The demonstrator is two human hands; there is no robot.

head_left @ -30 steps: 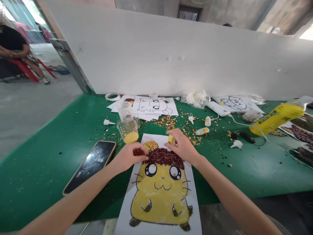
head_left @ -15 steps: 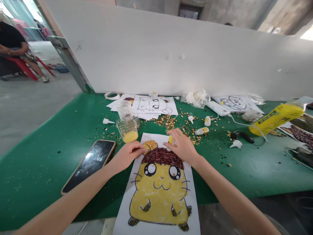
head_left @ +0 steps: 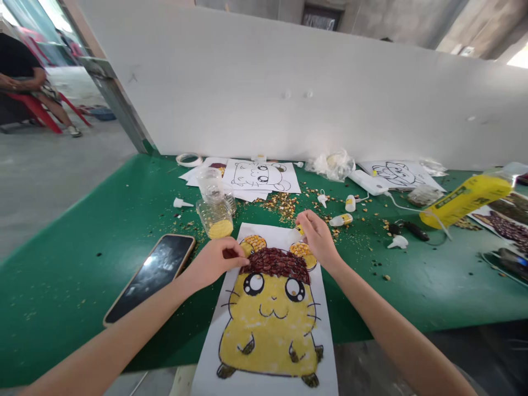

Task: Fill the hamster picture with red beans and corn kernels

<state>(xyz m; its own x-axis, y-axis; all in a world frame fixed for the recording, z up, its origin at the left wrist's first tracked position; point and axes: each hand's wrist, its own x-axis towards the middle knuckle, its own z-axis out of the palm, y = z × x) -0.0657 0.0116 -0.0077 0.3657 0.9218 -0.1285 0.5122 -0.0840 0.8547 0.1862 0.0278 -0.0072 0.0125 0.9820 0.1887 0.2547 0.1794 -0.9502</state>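
Observation:
A hamster picture (head_left: 272, 335) on white paper lies before me, its body filled with yellow grains, the cap with dark red beans and the ears partly with corn kernels. My left hand (head_left: 216, 258) rests at the left ear, thumb and fingers pinched together; what they hold, if anything, is too small to make out. Over the top edge of the paper, near the right ear, my right hand (head_left: 318, 237) is closed around a small glue bottle (head_left: 297, 231) with a yellow label, tilted with its lower end to the left.
A phone (head_left: 150, 278) lies left of the picture. Behind it stand clear plastic cups (head_left: 214, 214), one with yellow grains. Loose kernels (head_left: 280, 206), more glue bottles (head_left: 341, 220), printed drawings (head_left: 264, 177) and a large yellow bottle (head_left: 468, 201) spread across the green table. A person sits far left.
My right hand has turned and shifted slightly right with the glue bottle, uncovering the right ear. The left hand's fingertips have moved slightly right and down, toward the bean cap.

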